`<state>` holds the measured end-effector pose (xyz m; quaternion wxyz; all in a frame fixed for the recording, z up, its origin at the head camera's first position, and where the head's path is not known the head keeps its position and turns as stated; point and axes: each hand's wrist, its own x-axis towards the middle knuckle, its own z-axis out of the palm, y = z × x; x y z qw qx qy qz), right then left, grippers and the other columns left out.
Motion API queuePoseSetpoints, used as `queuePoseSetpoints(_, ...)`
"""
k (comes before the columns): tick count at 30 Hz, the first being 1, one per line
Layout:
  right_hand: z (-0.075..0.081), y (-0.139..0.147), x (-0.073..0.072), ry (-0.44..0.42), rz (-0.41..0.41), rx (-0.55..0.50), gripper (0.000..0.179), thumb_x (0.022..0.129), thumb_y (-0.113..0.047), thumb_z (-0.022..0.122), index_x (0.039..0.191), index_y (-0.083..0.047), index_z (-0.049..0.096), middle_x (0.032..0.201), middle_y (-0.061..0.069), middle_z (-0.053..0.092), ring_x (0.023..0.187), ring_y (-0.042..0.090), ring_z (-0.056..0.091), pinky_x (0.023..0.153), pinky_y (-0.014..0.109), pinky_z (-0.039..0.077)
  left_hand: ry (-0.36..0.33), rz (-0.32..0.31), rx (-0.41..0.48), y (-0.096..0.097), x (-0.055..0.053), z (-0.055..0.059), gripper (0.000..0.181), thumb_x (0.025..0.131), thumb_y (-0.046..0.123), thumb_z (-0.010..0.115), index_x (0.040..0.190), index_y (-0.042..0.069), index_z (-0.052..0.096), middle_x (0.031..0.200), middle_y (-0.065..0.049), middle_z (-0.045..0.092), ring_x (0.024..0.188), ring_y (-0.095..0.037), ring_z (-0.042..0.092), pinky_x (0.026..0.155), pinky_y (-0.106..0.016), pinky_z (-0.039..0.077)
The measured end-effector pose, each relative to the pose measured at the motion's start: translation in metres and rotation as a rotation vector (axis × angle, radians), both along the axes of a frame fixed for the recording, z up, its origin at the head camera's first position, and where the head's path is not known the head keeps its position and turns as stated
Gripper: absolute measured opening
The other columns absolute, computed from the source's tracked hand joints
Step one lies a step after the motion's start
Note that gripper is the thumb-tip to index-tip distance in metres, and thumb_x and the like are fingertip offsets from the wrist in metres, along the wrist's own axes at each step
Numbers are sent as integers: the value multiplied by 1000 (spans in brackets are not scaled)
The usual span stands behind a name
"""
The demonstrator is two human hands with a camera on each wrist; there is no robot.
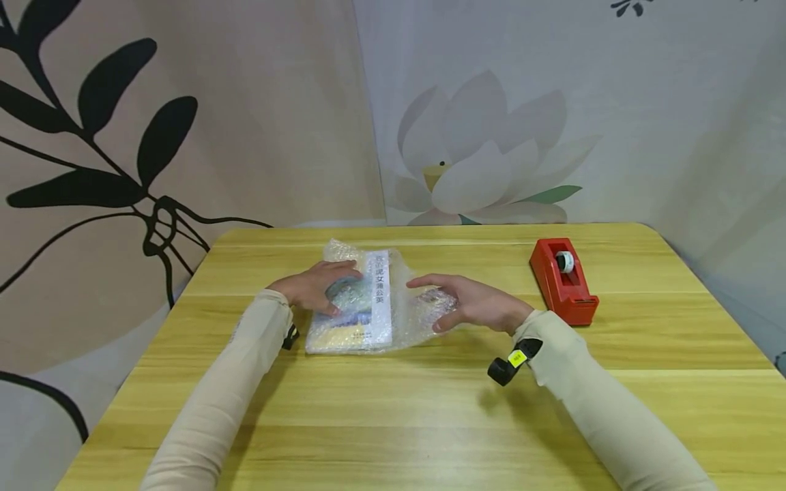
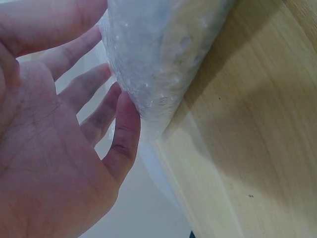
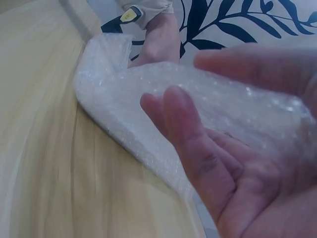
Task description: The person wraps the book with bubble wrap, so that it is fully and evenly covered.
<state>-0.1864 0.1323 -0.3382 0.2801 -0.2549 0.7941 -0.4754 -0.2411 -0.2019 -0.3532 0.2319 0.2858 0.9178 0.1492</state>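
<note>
On the wooden table (image 1: 368, 423), both hands (image 1: 314, 284) (image 1: 482, 301), fingers apart, flank a bubble-wrapped book (image 1: 380, 300)

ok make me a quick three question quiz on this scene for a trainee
1. What colour is the tape dispenser?
2. True or false: in the head view, the bubble-wrapped package is left of the tape dispenser.
3. Which is nearer the tape dispenser: A) the left hand, or B) the right hand?

Key: 1. Red. 2. True. 3. B.
</note>
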Motion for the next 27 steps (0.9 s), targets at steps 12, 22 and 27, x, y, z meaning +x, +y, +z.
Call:
queuePoseSetpoints(12, 2, -23, 1, -146, -1, -160, 83, 77, 0, 71, 154, -13, 40, 159, 16, 35, 126, 31, 51, 84, 40, 60, 4, 15, -1, 3, -1, 0, 78, 85, 12, 79, 153, 12, 40, 169, -18, 13, 157, -41, 7, 125, -62, 3)
queuePoseSetpoints(22, 2, -52, 9, -233, -46, -241, 78, 83, 7, 64, 154, -15, 40, 148, 21, 47, 106, 24, 64, 94, 55, 57, 2, 26, 7, 2, -1, -2, 78, 86, 15, 79, 153, 14, 40, 169, -17, 12, 156, -43, 6, 124, -66, 4)
queuePoseSetpoints(27, 3, -67, 15, -233, -92, -228, 76, 83, 5, 65, 152, -15, 42, 132, 21, 59, 94, 20, 67, 87, 50, 60, 3, 22, 12, 2, -1, -2, 77, 86, 16, 78, 153, 13, 40, 169, -18, 13, 156, -44, 5, 123, -66, 4)
